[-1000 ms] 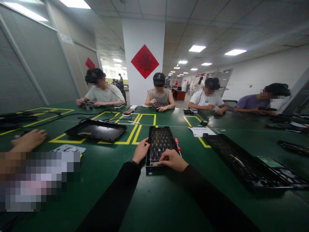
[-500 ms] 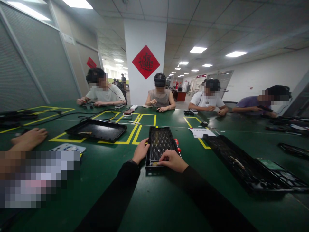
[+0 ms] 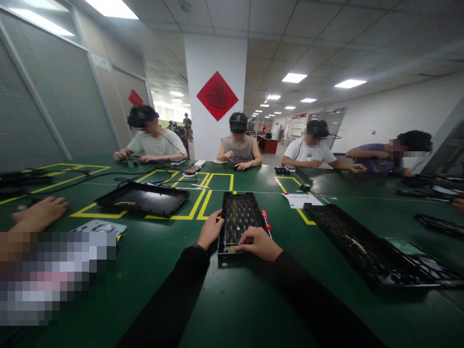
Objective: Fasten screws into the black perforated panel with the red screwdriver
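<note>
In front of me on the green table lies an open black plastic casing (image 3: 243, 212), its inside lined with rows of small bright marks. My left hand (image 3: 210, 229) grips its left edge, thumb on the rim. Over the near end, my right hand (image 3: 259, 243) has thumb and forefinger pinched together beside a yellowish-brown strip (image 3: 230, 249). Whatever sits between those fingertips is too small or hidden to make out. A red-handled tool (image 3: 266, 220) shows past the casing's right side, partly covered.
A black tray-like shell (image 3: 145, 199) lies left, a long black casing (image 3: 348, 237) right, with a green circuit board (image 3: 403, 246) beyond. A white paper (image 3: 300, 200) lies ahead. A neighbour's hand (image 3: 45, 212) rests at far left. Several people sit opposite.
My hands and the casing keep nearly the same pose. The view has shifted slightly. At the far right, a co-worker's arm posture has changed.
</note>
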